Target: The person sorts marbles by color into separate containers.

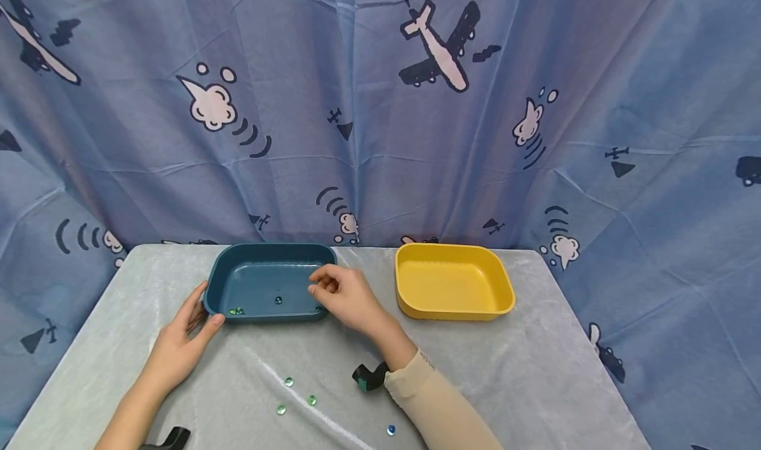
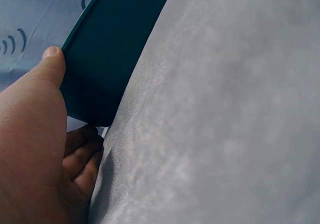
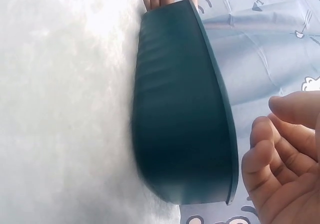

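Note:
My left hand (image 1: pixel 175 351) grips the near left corner of a dark teal plastic tray (image 1: pixel 270 317), thumb on the front and fingers along the left end. In the left wrist view the thumb (image 2: pixel 50 66) lies at the tray's rim. Over the tray's right end hovers my right hand (image 1: pixel 351 299), its fingers loosely bent. The right wrist view shows a gap between thumb and fingertips, with nothing visible between them. Inside the tray lie green glass beads (image 1: pixel 236 311) at the near left and a dark bead (image 1: pixel 278 300) near the middle.
A yellow tray (image 1: pixel 454 316) stands to the right of the teal one. Nearer me on the pale cloth lie green beads (image 1: pixel 312 400) and a blue bead (image 1: pixel 390 430). A blue patterned curtain (image 1: pixel 380 139) hangs behind the table.

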A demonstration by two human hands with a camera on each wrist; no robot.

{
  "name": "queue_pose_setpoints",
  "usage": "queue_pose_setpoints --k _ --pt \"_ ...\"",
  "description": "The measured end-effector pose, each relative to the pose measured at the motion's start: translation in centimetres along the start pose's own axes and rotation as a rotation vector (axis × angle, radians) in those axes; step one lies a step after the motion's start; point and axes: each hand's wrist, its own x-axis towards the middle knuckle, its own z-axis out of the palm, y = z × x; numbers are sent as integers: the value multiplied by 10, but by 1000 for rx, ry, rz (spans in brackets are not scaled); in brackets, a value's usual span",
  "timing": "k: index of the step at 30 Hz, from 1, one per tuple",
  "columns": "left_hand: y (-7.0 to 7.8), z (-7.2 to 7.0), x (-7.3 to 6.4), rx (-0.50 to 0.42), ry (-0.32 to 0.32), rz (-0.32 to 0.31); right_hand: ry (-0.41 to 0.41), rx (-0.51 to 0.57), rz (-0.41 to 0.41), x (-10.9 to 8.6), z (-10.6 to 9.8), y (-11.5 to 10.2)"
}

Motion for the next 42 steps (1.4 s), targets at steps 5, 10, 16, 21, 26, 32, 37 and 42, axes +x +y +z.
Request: queue_pose_setpoints --k 5,10,16,21,26,32,37,42 --pt "1 0 0 -5 -5 -7 -9 16 -8 -3 -1 -3" --pt "2 -1 0 -5 -5 -11 -9 22 -25 -6 -3 -7" --pt "4 -2 0 -7 -8 -14 -26 11 -33 -13 -5 -9" --pt "4 -2 -1 -8 -3 -6 -67 5 -29 -21 -6 -12" --pt "5 -2 -1 -8 0 0 -137 17 -56 -30 -2 -15" --pt "4 -2 0 -11 2 1 -210 19 -104 -37 9 -17" --pt "3 -1 0 -10 1 -3 -282 -24 -157 -40 18 -15" --pt "3 -1 0 -6 0 -8 -345 -19 -140 -43 25 -12"
